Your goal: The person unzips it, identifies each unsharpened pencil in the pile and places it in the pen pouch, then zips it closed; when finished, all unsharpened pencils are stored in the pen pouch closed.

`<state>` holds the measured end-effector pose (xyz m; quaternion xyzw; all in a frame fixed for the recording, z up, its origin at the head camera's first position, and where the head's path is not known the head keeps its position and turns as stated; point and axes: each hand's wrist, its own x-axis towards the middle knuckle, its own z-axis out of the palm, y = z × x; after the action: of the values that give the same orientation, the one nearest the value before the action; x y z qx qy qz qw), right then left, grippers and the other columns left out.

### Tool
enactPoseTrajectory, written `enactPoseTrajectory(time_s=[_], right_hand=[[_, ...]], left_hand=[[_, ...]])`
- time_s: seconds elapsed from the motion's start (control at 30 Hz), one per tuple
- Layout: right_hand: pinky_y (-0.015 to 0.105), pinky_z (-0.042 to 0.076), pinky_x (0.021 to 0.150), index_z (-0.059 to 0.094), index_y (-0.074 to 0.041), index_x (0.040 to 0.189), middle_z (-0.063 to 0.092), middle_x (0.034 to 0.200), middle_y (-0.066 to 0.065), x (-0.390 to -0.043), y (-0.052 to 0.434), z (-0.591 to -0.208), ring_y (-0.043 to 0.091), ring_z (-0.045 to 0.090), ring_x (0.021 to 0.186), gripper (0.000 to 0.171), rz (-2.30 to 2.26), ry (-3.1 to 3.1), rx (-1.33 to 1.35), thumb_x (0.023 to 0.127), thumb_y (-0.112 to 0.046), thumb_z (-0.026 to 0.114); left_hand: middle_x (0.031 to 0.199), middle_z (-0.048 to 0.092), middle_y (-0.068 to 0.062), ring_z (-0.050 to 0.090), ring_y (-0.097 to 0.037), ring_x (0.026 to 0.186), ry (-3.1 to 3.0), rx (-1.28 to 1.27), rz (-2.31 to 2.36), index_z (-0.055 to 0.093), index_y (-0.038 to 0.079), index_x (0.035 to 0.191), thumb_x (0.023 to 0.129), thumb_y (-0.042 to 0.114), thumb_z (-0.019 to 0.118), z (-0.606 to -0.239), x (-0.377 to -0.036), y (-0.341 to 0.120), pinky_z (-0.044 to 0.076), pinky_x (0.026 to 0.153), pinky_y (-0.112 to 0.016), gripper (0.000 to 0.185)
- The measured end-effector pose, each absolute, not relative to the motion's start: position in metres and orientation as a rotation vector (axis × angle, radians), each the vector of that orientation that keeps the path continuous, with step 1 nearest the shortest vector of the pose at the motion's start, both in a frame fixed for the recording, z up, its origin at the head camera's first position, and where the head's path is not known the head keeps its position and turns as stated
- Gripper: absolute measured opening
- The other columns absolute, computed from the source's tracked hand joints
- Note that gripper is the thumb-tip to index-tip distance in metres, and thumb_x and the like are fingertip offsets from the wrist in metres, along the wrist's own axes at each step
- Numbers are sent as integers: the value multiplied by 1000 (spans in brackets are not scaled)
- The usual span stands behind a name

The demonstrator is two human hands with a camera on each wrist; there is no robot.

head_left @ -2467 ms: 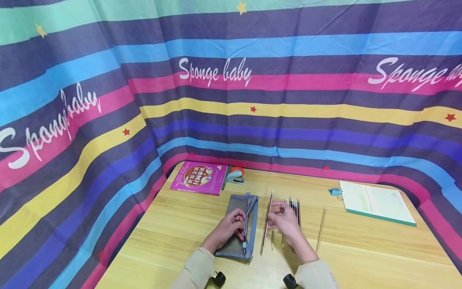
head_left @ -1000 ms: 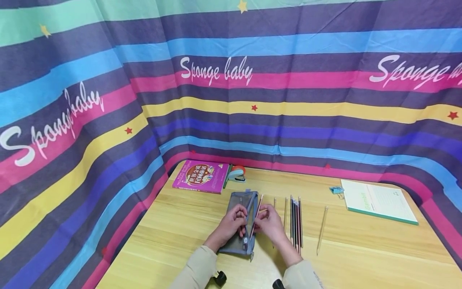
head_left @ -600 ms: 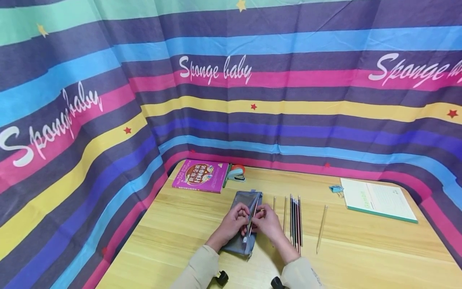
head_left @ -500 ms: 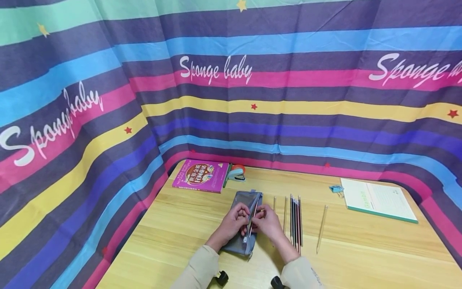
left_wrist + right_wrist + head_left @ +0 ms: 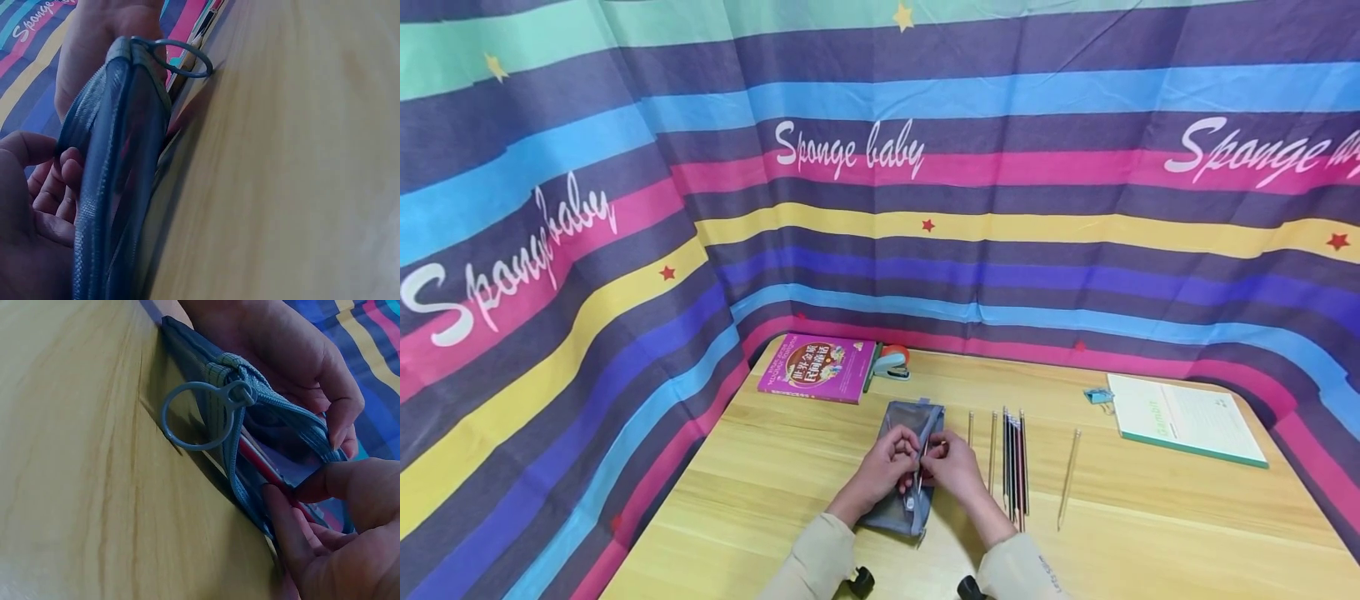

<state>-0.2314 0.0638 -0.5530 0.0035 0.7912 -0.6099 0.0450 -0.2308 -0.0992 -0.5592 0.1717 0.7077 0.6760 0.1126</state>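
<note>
A grey-blue mesh pencil case (image 5: 891, 518) lies on the table with its zipper open and a ring-shaped zipper pull (image 5: 195, 447) at one end. My left hand (image 5: 883, 467) pinches one zipped edge of the opening between thumb and fingers, with the mouth spread in the right wrist view. My right hand (image 5: 957, 468) reaches into the mouth from the other side. Its thumb and index finger pinch a red pencil (image 5: 261, 460), which lies lengthwise in the opening. Folds of the case and the fingers hide part of the pencil.
Right of the case lie two light pencils (image 5: 994, 450), a row of dark pencils (image 5: 1017, 467) and a lone pencil (image 5: 1069, 479). A purple book (image 5: 820, 368), stapler (image 5: 892, 365) and orange tape roll (image 5: 897, 352) sit behind; a notepad (image 5: 1187, 419) and blue clip (image 5: 1099, 397) are at right.
My right hand has carried the red pencil leftward from beside the pencil row into the case's opening. The left hand stays on the case, which has shifted slightly right.
</note>
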Motion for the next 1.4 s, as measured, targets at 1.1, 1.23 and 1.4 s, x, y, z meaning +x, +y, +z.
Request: enactPoseTrajectory(time_s=[1.1,1.23,1.4], right_hand=[[42,65,68,59,13,127,69,95,23,-222,81,-545,26,71,71,41,-2007,2200,41,87,12,69],[44,65,70,59,11,127,68,100,25,-222,96,-534,33,73,73,40,-2027,2220,59,89,10,68],[46,65,76,58,8,132,66,110,27,-225,130,-511,38,73,80,40,-2001,2298,71,93,4,66]], left_hand=[[83,56,1,51,-10,57,2090,379,1991,51,-4,114,90,-5,57,-555,-233,-99,46,49,-19,25],[82,55,1,52,-10,56,2091,379,2002,50,-5,114,89,-7,57,-556,-235,-102,46,47,-20,26],[82,55,1,52,-10,57,2102,383,1994,50,-4,114,89,-5,57,-558,-236,-107,47,48,-20,26]])
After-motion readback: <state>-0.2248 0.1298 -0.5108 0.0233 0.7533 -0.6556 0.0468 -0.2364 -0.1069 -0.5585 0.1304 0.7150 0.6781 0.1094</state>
